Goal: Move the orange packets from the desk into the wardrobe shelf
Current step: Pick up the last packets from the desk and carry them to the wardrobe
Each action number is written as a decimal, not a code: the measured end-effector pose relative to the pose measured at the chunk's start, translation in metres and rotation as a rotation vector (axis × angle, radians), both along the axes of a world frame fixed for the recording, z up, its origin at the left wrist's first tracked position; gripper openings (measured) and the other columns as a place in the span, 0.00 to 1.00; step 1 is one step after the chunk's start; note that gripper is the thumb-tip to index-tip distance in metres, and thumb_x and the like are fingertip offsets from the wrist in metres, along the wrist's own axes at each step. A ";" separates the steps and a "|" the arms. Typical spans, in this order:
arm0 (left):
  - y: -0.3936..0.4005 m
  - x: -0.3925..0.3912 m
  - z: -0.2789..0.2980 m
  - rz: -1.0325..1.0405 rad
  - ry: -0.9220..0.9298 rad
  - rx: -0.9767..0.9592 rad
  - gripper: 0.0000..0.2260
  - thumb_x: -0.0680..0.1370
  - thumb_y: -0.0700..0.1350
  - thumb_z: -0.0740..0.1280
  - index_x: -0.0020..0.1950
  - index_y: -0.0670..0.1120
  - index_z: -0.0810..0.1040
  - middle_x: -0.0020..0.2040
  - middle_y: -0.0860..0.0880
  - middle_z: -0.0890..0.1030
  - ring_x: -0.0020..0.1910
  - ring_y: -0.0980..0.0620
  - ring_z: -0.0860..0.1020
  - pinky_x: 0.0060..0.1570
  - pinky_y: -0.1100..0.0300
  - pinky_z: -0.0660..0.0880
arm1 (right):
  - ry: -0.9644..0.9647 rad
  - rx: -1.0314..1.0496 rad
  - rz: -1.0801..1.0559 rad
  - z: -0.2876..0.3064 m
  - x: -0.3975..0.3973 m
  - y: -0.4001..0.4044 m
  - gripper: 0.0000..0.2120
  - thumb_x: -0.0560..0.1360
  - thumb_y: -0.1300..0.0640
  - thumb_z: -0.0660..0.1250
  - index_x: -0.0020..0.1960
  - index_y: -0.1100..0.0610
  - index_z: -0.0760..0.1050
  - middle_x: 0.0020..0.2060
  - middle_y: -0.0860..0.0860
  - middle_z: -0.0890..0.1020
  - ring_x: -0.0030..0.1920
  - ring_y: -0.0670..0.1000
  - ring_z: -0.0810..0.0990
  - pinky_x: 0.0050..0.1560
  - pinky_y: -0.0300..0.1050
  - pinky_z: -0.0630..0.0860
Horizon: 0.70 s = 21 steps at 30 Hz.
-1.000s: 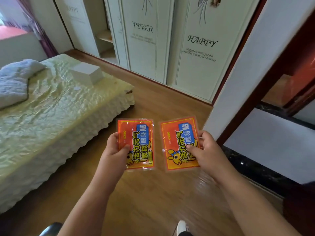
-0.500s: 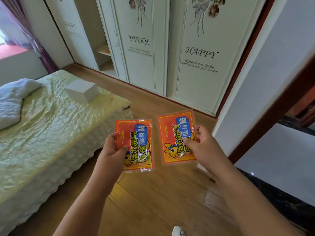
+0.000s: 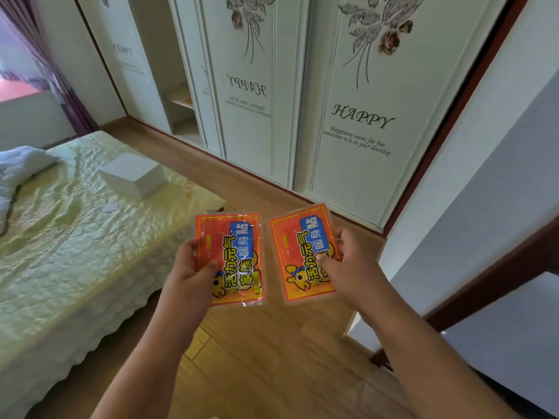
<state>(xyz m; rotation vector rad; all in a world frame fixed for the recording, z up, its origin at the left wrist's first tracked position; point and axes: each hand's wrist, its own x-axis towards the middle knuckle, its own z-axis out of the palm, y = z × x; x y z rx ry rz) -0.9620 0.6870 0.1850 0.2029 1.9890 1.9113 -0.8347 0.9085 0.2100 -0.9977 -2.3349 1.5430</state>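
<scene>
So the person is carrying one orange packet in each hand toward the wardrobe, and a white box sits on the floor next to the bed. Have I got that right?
Nearly. The white box is not on the floor; it sits on top of the bed, as the head view shows. The rest holds: the left hand holds one orange packet and the right hand holds the other packet, facing the wardrobe.

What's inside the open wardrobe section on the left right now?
Inside the open wardrobe section, a pale wooden shelf shows, with something orange-yellow on it, too blurred to identify. The white sliding door covers the rest.
</scene>
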 end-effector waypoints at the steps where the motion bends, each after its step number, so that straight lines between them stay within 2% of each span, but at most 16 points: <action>1: 0.003 -0.013 -0.001 0.001 -0.001 0.000 0.15 0.83 0.38 0.62 0.63 0.56 0.75 0.54 0.47 0.87 0.51 0.43 0.86 0.56 0.34 0.79 | -0.004 0.006 -0.009 -0.002 -0.010 0.002 0.13 0.81 0.54 0.69 0.61 0.41 0.71 0.52 0.42 0.86 0.50 0.45 0.87 0.55 0.56 0.85; 5: 0.013 -0.066 -0.003 -0.037 -0.009 0.025 0.14 0.83 0.37 0.62 0.61 0.56 0.76 0.52 0.48 0.87 0.51 0.44 0.86 0.55 0.36 0.80 | -0.003 0.017 -0.069 -0.002 -0.052 0.003 0.14 0.80 0.53 0.70 0.62 0.40 0.72 0.53 0.41 0.86 0.50 0.45 0.87 0.57 0.58 0.84; 11: 0.010 -0.149 -0.003 -0.102 0.003 0.002 0.16 0.82 0.39 0.62 0.58 0.62 0.76 0.53 0.49 0.87 0.51 0.43 0.86 0.54 0.34 0.80 | 0.006 -0.020 -0.154 0.000 -0.118 -0.006 0.15 0.80 0.52 0.71 0.64 0.42 0.72 0.55 0.42 0.86 0.49 0.46 0.88 0.57 0.60 0.83; 15: 0.004 -0.194 -0.005 -0.125 -0.006 -0.007 0.18 0.82 0.37 0.63 0.54 0.63 0.77 0.52 0.49 0.87 0.48 0.44 0.86 0.52 0.37 0.82 | 0.048 -0.090 -0.204 -0.006 -0.156 -0.017 0.13 0.80 0.54 0.71 0.61 0.42 0.74 0.55 0.43 0.87 0.50 0.46 0.88 0.59 0.60 0.83; 21: 0.002 -0.237 -0.009 -0.157 -0.049 -0.025 0.16 0.83 0.37 0.62 0.56 0.59 0.77 0.52 0.48 0.87 0.50 0.41 0.86 0.50 0.36 0.82 | 0.050 -0.154 -0.222 -0.014 -0.198 -0.019 0.12 0.81 0.55 0.71 0.60 0.43 0.74 0.52 0.44 0.88 0.48 0.46 0.89 0.57 0.59 0.84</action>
